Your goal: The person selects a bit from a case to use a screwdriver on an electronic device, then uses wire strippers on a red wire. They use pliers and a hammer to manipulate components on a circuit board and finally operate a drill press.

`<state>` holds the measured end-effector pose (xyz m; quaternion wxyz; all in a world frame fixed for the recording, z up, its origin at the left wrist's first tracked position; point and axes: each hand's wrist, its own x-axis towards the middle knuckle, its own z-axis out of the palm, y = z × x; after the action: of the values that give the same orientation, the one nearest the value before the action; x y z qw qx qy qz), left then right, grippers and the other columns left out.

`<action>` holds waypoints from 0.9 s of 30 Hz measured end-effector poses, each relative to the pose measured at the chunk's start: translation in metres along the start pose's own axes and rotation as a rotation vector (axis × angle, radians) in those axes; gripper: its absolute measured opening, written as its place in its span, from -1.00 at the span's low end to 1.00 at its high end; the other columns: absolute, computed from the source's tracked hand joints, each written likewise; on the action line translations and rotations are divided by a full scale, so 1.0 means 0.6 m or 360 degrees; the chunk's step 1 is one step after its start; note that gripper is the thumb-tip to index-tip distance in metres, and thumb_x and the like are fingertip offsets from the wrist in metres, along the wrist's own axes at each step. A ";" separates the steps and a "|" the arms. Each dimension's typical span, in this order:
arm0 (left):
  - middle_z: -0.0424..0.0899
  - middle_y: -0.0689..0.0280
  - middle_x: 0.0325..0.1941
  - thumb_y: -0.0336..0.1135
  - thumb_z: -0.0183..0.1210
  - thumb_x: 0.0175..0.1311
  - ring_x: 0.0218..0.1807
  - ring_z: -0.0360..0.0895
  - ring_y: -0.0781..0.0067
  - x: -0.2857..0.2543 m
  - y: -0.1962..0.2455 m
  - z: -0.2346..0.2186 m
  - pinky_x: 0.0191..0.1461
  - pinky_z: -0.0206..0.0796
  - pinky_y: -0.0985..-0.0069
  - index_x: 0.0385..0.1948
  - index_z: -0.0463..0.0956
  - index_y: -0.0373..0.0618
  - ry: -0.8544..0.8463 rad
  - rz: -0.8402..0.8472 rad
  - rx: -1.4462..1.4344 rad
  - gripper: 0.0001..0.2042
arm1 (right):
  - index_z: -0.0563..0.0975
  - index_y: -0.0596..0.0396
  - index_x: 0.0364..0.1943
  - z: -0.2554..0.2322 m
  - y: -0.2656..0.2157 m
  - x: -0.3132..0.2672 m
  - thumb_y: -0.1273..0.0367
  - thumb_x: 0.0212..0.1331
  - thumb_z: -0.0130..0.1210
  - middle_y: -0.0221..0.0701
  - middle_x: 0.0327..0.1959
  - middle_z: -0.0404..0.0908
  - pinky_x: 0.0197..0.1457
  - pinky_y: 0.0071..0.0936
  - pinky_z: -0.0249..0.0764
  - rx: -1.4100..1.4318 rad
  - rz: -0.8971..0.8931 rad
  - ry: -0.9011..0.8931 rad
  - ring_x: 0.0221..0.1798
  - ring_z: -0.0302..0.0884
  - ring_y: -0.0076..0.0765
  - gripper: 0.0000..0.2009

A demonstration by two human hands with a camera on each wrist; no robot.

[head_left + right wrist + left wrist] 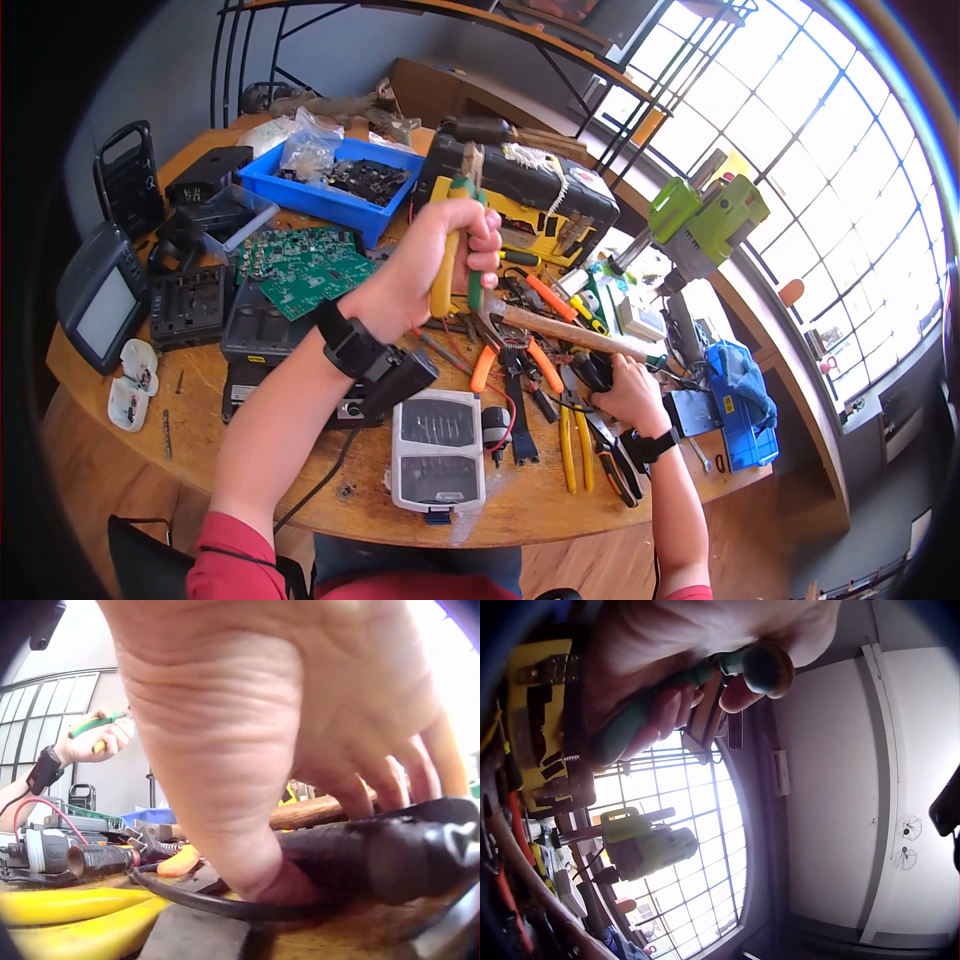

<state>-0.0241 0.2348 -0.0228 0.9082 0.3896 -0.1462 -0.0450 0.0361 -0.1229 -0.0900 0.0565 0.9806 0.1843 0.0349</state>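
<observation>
Raised above the bench, my left hand (425, 245) grips a pair of pliers (446, 275) with one yellow and one green handle, metal jaws pointing up. The left wrist view shows its green handle (622, 727) against the palm. My right hand (635, 395) is low over the bench on the right. In the right wrist view its thumb and fingers lie on either side of a black cylindrical tool (337, 855); the tool's kind is not clear. A long wooden handle (560, 328) lies just beyond that hand, and yellow-handled pliers (568, 450) lie to its left.
Orange-handled pliers (545, 365) and other tools crowd the middle. A compartment case (438, 465) lies at the front edge. Behind are a blue bin (310, 200) and a black-and-yellow toolbox (590, 195). A green drill (710, 220) stands at right; circuit boards (310, 270) lie left.
</observation>
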 end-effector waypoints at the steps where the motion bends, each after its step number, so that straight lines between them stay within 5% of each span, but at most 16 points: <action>1: 0.27 0.49 -0.49 -0.37 0.00 0.18 -0.44 0.28 0.57 0.000 -0.003 0.000 -0.16 0.32 0.40 -0.33 0.32 0.02 0.0009 -0.0015 0.0032 -0.93 | 0.57 0.26 -0.10 0.004 -0.006 0.002 0.19 -0.05 0.31 -0.01 -0.02 0.68 0.22 -0.14 0.58 -0.0047 0.0007 0.0067 0.13 0.63 0.10 -0.53; 6: 0.24 0.52 -0.48 -0.40 0.00 0.18 -0.44 0.27 0.59 0.001 -0.017 0.001 -0.17 0.30 0.42 -0.30 0.29 0.03 0.0060 -0.0056 0.0062 -0.89 | 0.63 0.20 -0.30 -0.014 -0.011 -0.011 0.36 -0.06 0.19 -0.06 -0.10 0.73 0.10 -0.13 0.64 -0.0145 0.0197 0.0121 0.01 0.71 0.07 -0.76; 10: 0.23 0.52 -0.49 -0.40 0.01 0.18 -0.44 0.26 0.60 0.002 -0.016 0.000 -0.17 0.29 0.43 -0.31 0.28 0.05 0.0147 -0.0059 0.0022 -0.89 | 0.69 0.12 -0.15 -0.055 0.043 -0.048 0.29 0.02 0.28 0.04 -0.21 0.73 0.02 -0.15 0.60 0.0265 0.0121 0.0031 -0.06 0.72 0.15 -0.70; 15: 0.23 0.51 -0.47 -0.36 -0.03 0.20 -0.42 0.26 0.58 0.009 -0.017 -0.014 -0.15 0.29 0.40 -0.31 0.27 0.06 0.0149 -0.0057 -0.0007 -0.91 | 0.57 0.24 -0.17 -0.114 0.061 -0.063 0.48 0.05 0.21 -0.43 -0.37 0.59 -0.20 -0.43 0.49 0.1490 0.0163 -0.0114 -0.32 0.53 -0.48 -0.77; 18: 0.22 0.51 -0.48 -0.35 -0.04 0.21 -0.41 0.26 0.55 0.011 -0.023 -0.018 -0.14 0.29 0.40 -0.32 0.28 0.06 0.0191 -0.0036 -0.0040 -0.93 | 0.48 0.17 -0.14 -0.142 0.004 -0.041 0.48 0.14 0.17 -0.45 -0.41 0.51 -0.35 -0.55 0.41 0.2179 0.0001 0.0156 -0.44 0.48 -0.51 -0.78; 22: 0.22 0.51 -0.48 -0.36 -0.05 0.20 -0.42 0.26 0.54 0.013 -0.030 -0.027 -0.16 0.29 0.41 -0.32 0.28 0.06 0.0191 0.0000 -0.0057 -0.93 | 0.43 0.12 -0.14 -0.175 -0.079 0.019 0.38 0.33 0.15 -0.53 -0.54 0.41 -0.50 -0.57 0.24 0.2548 -0.0018 0.0636 -0.58 0.35 -0.59 -0.83; 25: 0.23 0.51 -0.48 -0.37 -0.05 0.21 -0.42 0.26 0.55 0.013 -0.031 -0.024 -0.16 0.29 0.40 -0.32 0.28 0.05 0.0193 0.0001 -0.0009 -0.94 | 0.45 0.12 -0.10 -0.139 -0.145 0.085 0.45 0.29 0.12 -0.54 -0.55 0.39 -0.44 -0.55 0.29 0.2560 -0.0091 0.0876 -0.55 0.34 -0.58 -0.84; 26: 0.24 0.51 -0.48 -0.38 -0.05 0.21 -0.42 0.26 0.56 0.013 -0.033 -0.023 -0.15 0.30 0.40 -0.32 0.29 0.05 0.0195 -0.0008 0.0010 -0.94 | 0.47 0.16 -0.01 -0.112 -0.152 0.119 0.47 0.24 0.13 -0.53 -0.52 0.42 -0.34 -0.48 0.37 0.2013 -0.0171 0.1119 -0.48 0.38 -0.53 -0.75; 27: 0.25 0.51 -0.48 -0.39 -0.04 0.22 -0.42 0.26 0.56 0.013 -0.035 -0.022 -0.16 0.29 0.40 -0.32 0.29 0.03 0.0163 -0.0019 0.0023 -0.94 | 0.47 0.18 0.03 -0.134 -0.177 0.108 0.48 0.22 0.14 -0.51 -0.50 0.45 -0.30 -0.45 0.38 0.1887 -0.0208 0.0915 -0.44 0.40 -0.52 -0.71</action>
<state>-0.0117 0.2279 -0.0447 0.9113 0.3990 -0.0977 -0.0293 0.0510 0.0068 -0.0205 -0.5422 0.7841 0.2391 0.1844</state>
